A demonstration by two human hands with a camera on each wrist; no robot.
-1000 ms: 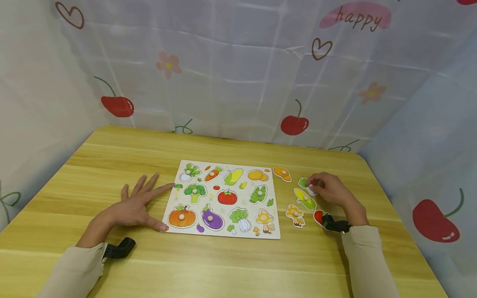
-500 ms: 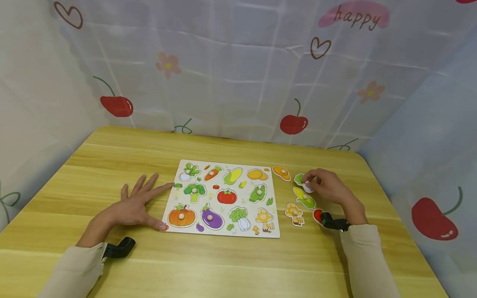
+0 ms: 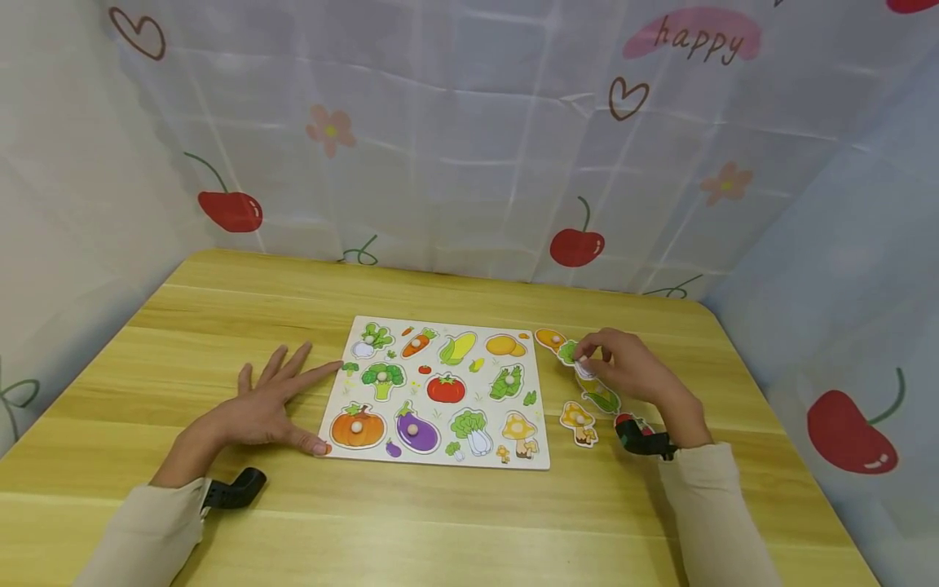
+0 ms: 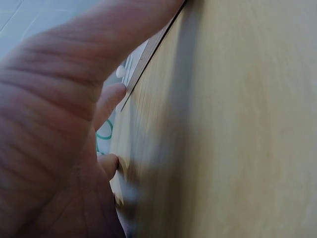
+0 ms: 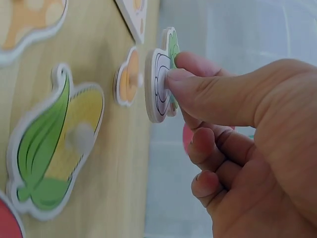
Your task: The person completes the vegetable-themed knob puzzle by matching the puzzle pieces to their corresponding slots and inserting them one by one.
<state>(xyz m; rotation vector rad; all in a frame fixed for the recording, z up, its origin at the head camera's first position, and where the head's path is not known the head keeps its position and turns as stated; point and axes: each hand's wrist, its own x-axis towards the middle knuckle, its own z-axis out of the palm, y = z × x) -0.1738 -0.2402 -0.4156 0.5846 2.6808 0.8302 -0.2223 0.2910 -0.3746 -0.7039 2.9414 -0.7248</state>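
My right hand [image 3: 634, 367] pinches the knob of a bok choy puzzle piece [image 5: 154, 99] between thumb and index finger. In the right wrist view the piece is tilted on edge, raised off the table. Spread fingers of my left hand [image 3: 260, 412] lie at the left edge of the vegetable puzzle board [image 3: 447, 416], thumb and index finger touching it. Knobbed pieces such as the pumpkin [image 3: 357, 427] and eggplant [image 3: 418, 430] sit in the board. The bok choy, corn, tomato, potato and mushroom shapes there show no knobs.
Right of the board lie a potato piece [image 3: 546, 337], a corn piece [image 3: 603, 399], a mushroom piece [image 3: 579, 421] and a tomato piece [image 3: 645, 425], partly hidden by the wrist camera [image 3: 641, 439]. A printed curtain [image 3: 455, 163] stands behind the wooden table [image 3: 411, 522].
My right hand has moved left with the bok choy piece, which now overlaps the potato and corn pieces in the head view. The left hand stays in place.
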